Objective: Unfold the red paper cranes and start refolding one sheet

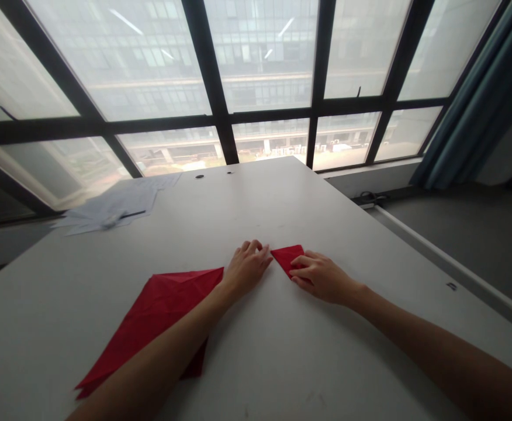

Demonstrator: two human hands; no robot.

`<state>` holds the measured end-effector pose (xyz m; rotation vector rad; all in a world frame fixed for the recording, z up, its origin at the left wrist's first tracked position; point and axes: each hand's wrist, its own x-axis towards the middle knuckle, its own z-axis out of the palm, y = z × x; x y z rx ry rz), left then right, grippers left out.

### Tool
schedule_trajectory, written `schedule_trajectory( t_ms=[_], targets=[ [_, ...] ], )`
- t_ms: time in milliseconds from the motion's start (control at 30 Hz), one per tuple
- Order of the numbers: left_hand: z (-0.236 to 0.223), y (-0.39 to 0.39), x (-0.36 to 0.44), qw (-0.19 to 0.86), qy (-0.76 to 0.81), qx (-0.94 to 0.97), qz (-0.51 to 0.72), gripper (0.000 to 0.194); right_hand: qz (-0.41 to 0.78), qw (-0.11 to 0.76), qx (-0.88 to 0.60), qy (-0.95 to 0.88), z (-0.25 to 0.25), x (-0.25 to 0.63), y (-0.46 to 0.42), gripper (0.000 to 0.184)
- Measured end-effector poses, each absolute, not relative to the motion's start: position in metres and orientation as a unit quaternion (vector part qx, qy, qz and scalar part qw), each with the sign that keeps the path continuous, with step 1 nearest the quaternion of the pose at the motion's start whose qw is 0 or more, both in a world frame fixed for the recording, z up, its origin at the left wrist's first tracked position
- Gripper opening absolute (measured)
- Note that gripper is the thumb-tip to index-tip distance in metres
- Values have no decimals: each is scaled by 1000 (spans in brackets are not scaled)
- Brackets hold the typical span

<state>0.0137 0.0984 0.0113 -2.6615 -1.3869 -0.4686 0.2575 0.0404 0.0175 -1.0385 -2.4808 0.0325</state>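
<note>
On the white table, a small red folded sheet [288, 255] lies flat with a pointed corner toward the left. My right hand [320, 276] rests over its right part, fingers bent onto it and hiding that side. My left hand [248, 268] is beside the left tip, its fingers bent and apart with nothing visible in them; whether a fingertip touches the tip I cannot tell. A larger red folded sheet [162, 313] with creases lies under my left forearm, which covers its lower right part. Paper or cloth is hard to tell.
The white table [256, 199] reaches toward the windows. Loose white papers [116, 202] with a dark pen [133, 214] lie at the far left. A small dark item [451, 286] sits near the right edge. A blue curtain [470, 111] hangs at right.
</note>
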Motion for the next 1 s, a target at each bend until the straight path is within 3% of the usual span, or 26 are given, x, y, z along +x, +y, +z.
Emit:
schedule_trajectory(
  t_ms=[133,300,533,700,1000],
  targets=[
    [15,95,17,45,-438,-875,-202,33,16,223,-379,-898,19,258,39,22],
    [18,86,22,12,-343,-923,-172,29,35,234,-380,-894,19,256,37,20],
    [13,87,21,-9,-335,-932,-139,39,61,384,-562,-730,1,265,59,31],
    [11,86,22,-21,-312,-943,-112,39,195,422,-613,-639,-10,277,76,37],
    [16,85,23,-62,-288,-944,-148,35,199,402,-602,-660,-11,273,72,37]
  ],
)
